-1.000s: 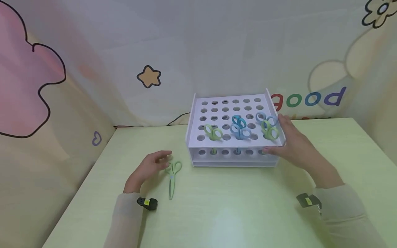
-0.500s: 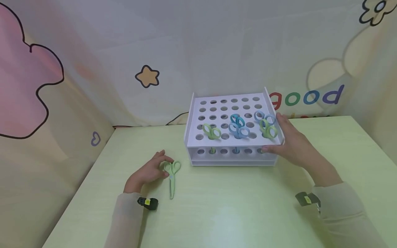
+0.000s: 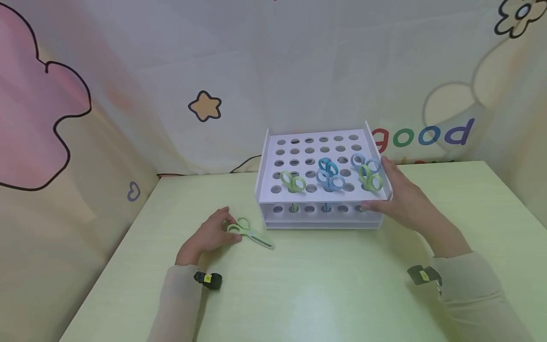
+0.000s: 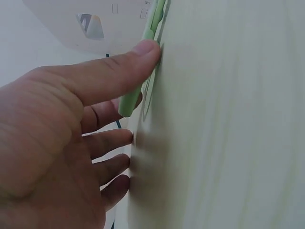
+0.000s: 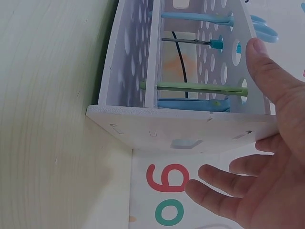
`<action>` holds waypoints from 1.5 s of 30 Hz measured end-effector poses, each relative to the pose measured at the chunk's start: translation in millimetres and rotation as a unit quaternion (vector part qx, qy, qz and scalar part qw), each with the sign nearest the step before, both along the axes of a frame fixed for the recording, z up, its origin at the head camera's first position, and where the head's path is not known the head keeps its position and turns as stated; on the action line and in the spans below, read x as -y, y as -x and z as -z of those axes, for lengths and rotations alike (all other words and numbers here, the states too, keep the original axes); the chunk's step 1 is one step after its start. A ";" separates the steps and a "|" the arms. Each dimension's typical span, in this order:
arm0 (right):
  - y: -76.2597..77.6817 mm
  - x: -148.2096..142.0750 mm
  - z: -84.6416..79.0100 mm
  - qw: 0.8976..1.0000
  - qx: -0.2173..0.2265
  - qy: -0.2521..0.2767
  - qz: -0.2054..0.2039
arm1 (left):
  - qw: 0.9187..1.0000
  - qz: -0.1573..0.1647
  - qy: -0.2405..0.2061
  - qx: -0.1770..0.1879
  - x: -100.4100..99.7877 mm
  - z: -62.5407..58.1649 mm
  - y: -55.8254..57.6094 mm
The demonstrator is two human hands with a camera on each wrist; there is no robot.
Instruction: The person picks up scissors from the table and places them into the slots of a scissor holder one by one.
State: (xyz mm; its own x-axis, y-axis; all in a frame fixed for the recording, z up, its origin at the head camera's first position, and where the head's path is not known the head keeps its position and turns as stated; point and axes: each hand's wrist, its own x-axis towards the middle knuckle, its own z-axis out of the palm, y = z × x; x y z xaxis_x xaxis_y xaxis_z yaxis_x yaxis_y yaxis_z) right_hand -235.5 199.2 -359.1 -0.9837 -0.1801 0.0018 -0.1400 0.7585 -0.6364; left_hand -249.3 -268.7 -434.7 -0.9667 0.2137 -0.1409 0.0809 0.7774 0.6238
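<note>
My left hand point(image 3: 211, 234) pinches a pair of light green scissors point(image 3: 258, 238) by the finger loops, thumb on the near one. In the head view the blades point right and toward me, low over the table. The left wrist view shows a green handle point(image 4: 129, 102) between thumb and index finger; the other fingers reach to the tabletop. My right hand point(image 3: 406, 204) holds the right front corner of a white perforated rack point(image 3: 325, 226), thumb at the front edge, fingers along the side panel. Several scissors stand in it, such as a green pair point(image 3: 293, 182) and a light blue pair point(image 3: 330, 181).
The rack stands at the back of the pale green table point(image 3: 299, 285), near a printed backdrop point(image 3: 239, 71). A thin dark cable point(image 3: 245, 164) runs behind it. Many of its round holes hold nothing.
My left hand has closed thumb and finger on the green scissors' loops. The blades have swung from pointing toward me to pointing right. My right hand stays at the rack.
</note>
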 end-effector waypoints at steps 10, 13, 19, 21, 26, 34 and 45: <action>-0.5 -0.7 1.4 1.000 0.011 -0.001 0.003 | 0.998 -0.006 -0.055 0.011 1.7 -7.7 -3.1; -0.6 -0.9 1.4 1.000 0.018 -0.001 0.004 | 0.995 -0.013 -0.096 0.008 2.3 -11.5 -3.6; -2.1 -0.8 0.6 1.000 0.018 0.002 0.005 | 0.973 -0.013 -0.229 0.018 1.6 -18.8 -3.5; -2.9 -1.1 0.7 1.000 0.017 0.005 0.005 | 0.962 -0.022 -0.271 0.027 0.4 -19.7 -3.4; -3.6 0.7 0.2 1.000 0.017 0.008 0.006 | 0.945 -0.047 -0.324 0.020 -1.0 -21.2 -3.5; -3.5 1.4 -0.5 1.000 0.021 0.008 0.003 | 0.934 -0.055 -0.352 -0.018 -3.7 -34.5 -9.5; -6.2 2.6 1.7 0.999 0.024 0.023 0.011 | 0.923 -0.031 -0.371 -0.103 -21.0 -63.5 -14.8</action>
